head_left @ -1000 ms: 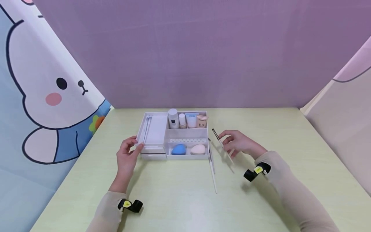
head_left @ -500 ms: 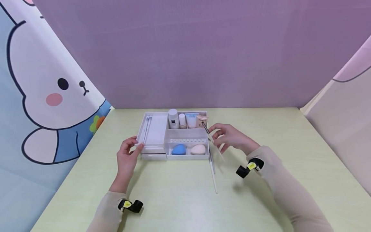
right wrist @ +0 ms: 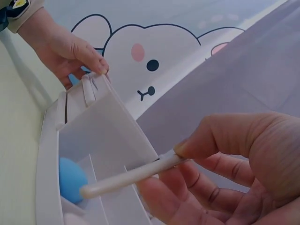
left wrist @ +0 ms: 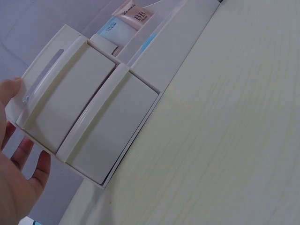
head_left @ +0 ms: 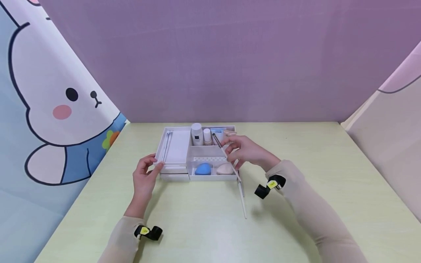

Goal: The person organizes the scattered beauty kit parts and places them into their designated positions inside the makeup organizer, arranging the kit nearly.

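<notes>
My right hand (head_left: pixel 248 150) pinches a makeup brush (right wrist: pixel 129 179) with a pale handle between thumb and fingers. In the head view its dark end points up and left over the compartments of a white cosmetics organizer (head_left: pixel 179 149). The left hand (head_left: pixel 144 178) grips the organizer's left front corner, thumb on the top edge and fingers along the side. Two drawer fronts (left wrist: pixel 115 124) show in the left wrist view. Inside the front compartments lie a blue makeup sponge (head_left: pixel 203 169) and a pale pink sponge (head_left: pixel 224 168), partly behind the brush.
More brushes (head_left: pixel 242 202) lie on the table by the organizer's right front corner. The back compartments hold a white bottle (head_left: pixel 197 134), a smaller bottle (head_left: pixel 207 136), a blue-and-white tube (left wrist: pixel 116 32) and a BB cream tube (left wrist: pixel 133 14). Two thin sticks (head_left: pixel 167 147) lie in the left top tray.
The right hand has carried the brush leftward, from beside the organizer to over its right-hand compartments. My left hand has stayed at the same corner.
</notes>
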